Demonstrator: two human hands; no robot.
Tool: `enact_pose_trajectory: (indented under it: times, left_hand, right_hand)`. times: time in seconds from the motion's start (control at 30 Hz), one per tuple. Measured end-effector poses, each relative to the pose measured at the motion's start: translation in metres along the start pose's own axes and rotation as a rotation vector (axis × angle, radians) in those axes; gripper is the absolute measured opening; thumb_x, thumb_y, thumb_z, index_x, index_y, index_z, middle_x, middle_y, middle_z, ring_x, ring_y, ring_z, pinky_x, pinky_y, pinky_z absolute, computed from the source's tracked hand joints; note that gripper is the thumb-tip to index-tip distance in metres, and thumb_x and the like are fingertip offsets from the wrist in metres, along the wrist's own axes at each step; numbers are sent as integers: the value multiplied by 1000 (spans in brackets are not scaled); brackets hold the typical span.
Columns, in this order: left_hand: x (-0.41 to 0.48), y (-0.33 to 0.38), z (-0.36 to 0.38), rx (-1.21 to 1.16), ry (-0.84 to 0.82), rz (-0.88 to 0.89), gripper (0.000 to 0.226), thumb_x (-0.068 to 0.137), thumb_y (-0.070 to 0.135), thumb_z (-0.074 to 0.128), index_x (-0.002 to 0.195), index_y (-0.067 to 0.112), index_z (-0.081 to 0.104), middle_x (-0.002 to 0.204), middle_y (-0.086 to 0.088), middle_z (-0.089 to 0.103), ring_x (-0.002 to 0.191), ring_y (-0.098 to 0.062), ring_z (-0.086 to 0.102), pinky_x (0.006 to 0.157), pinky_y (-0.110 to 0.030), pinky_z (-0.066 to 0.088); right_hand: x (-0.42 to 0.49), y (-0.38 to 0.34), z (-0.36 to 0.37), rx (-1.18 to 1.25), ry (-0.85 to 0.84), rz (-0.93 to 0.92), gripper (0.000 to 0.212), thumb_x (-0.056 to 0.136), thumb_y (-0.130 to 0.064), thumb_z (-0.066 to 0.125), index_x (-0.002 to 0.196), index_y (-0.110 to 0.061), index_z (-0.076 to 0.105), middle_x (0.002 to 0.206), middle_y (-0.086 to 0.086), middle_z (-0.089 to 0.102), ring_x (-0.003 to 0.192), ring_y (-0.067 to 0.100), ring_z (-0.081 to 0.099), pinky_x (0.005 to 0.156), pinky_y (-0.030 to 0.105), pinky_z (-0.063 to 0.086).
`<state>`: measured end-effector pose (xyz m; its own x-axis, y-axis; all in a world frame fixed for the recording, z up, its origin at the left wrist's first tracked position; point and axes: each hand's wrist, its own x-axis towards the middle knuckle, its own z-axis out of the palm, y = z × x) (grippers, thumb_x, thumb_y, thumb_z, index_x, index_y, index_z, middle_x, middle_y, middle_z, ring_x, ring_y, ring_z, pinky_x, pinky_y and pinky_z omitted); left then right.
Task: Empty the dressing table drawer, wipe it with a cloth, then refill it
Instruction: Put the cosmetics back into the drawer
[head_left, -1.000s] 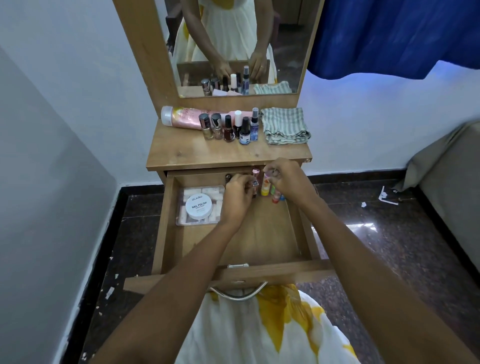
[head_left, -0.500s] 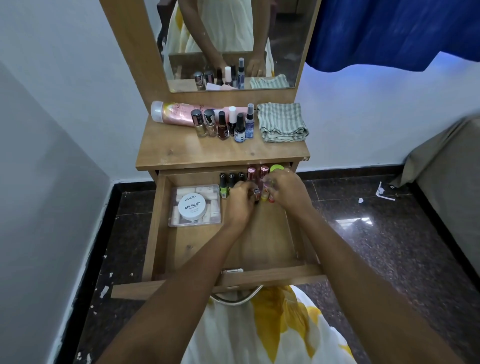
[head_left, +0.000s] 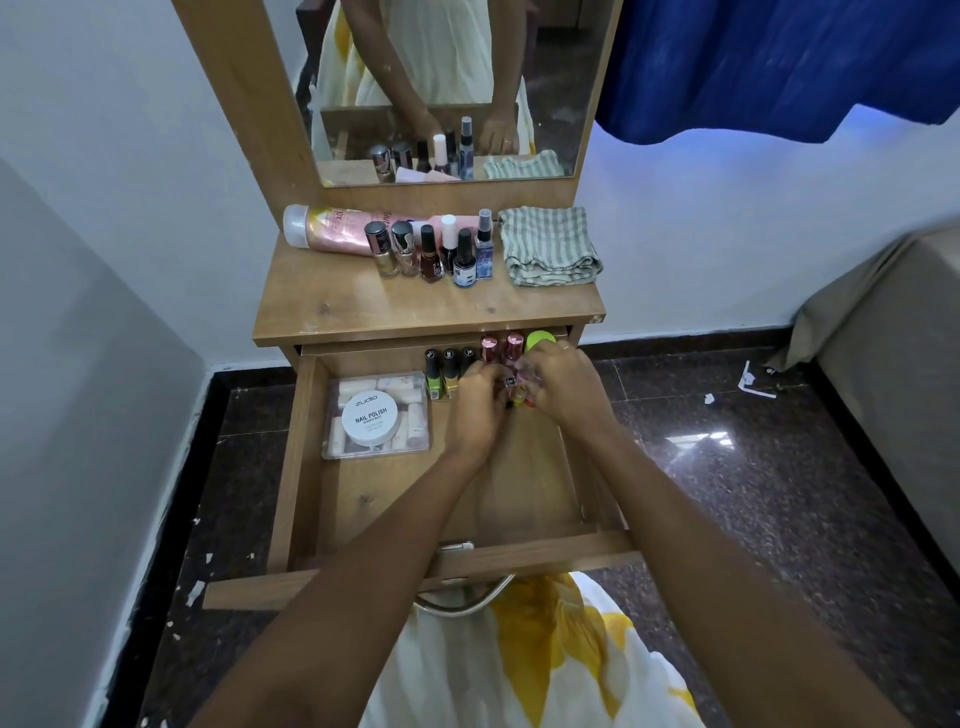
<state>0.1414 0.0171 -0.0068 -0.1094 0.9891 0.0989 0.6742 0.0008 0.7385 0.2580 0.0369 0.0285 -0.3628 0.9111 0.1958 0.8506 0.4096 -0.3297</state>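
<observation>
**Emptying judged in hand**

Small bottles (head_left: 515, 387) at the back right of the drawer (head_left: 306, 467) were grasped by the fingers (head_left: 548, 358) of the left hand (head_left: 475, 410) and right hand (head_left: 563, 387). A lift onto the desk (head_left: 363, 306) was called for next.

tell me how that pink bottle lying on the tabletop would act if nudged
The pink bottle lies on its side and looks round, so it would probably roll. The nail polish bottles standing just in front would likely block it, and might tip.
</observation>
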Motion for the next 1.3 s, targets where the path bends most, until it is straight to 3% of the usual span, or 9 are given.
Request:
enact_pose_trajectory:
  times: [0.2, 0.47, 0.83, 1.0, 1.1, 1.23, 1.3]
  left_hand:
    - [0, -2, 0, -30, 0, -16, 26, 78, -7, 58, 102, 3, 62, 104, -14, 62, 94, -24, 60, 80, -34, 50]
    - [-2, 3, -7, -48, 21, -18, 28, 78, -11, 53, 102, 0, 62, 105, -16, 60, 93, -25, 59, 79, -31, 48]
    - [-1, 13, -30, -107, 79, 19, 31, 75, -15, 51, 100, 0, 62, 101, -16, 62, 91, -26, 60, 83, -37, 50]
    - [9, 26, -53, -152, 174, 61, 24, 80, -11, 54, 100, 1, 63, 102, -15, 63, 92, -25, 60, 86, -37, 50]
    - [23, 34, -71, -121, 212, 104, 20, 83, -3, 57, 102, 2, 62, 104, -14, 62, 93, -22, 60, 84, -32, 50]
    - [46, 39, -90, -114, 257, 130, 21, 84, -1, 58, 104, 3, 61, 106, -13, 62, 95, -21, 60, 84, -28, 50]
    - [55, 42, -97, -114, 274, 138, 25, 83, -3, 58, 107, 3, 60, 109, -13, 60, 98, -22, 60, 88, -29, 50]
  right_hand:
    - [1, -1, 1, -8, 0, -8, 17, 81, -9, 63, 96, -5, 69, 100, 13, 67, 93, 30, 57, 78, 40, 46]
    - [0, -1, -3, -12, -9, 7, 21, 82, -10, 61, 102, -5, 67, 105, 13, 65, 98, 31, 56, 82, 42, 47]
    - [3, -14, -20, 17, -6, 29, 22, 84, -9, 58, 106, -7, 64, 110, 10, 63, 102, 28, 52, 81, 33, 40]
    - [16, -22, -30, 124, 58, 60, 18, 84, -7, 57, 101, -6, 65, 103, 10, 64, 98, 25, 56, 76, 30, 41]
    - [34, -28, -37, 182, 96, 58, 17, 85, -7, 58, 100, -4, 65, 102, 12, 63, 95, 25, 59, 78, 36, 50]
    - [62, -35, -49, 238, 157, 70, 19, 84, -6, 60, 102, -2, 64, 103, 15, 61, 93, 26, 59, 82, 37, 49]
    - [76, -37, -53, 253, 181, 75, 23, 83, -3, 59, 106, -2, 62, 104, 17, 59, 92, 26, 58, 80, 31, 46]
